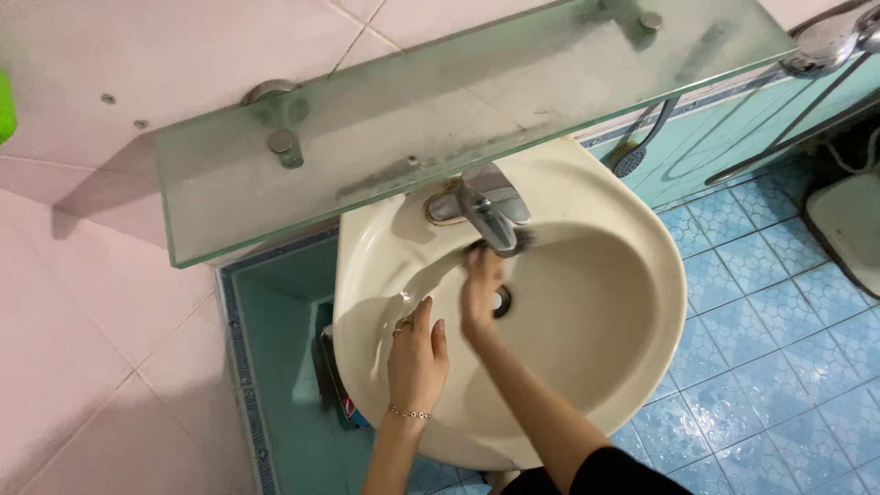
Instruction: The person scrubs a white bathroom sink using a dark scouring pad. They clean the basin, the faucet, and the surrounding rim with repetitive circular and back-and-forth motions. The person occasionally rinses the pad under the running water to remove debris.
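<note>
Cream oval sink (632, 229): right hand (480, 293) scrubs, left hand (417, 357) rests flat.

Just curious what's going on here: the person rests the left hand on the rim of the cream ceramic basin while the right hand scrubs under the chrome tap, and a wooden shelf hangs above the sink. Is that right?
Nearly. The shelf is frosted glass on metal brackets, not wood, as the head view shows. The rest holds: the left hand rests on the rim of the cream ceramic basin, and the right hand scrubs under the chrome tap.
</note>
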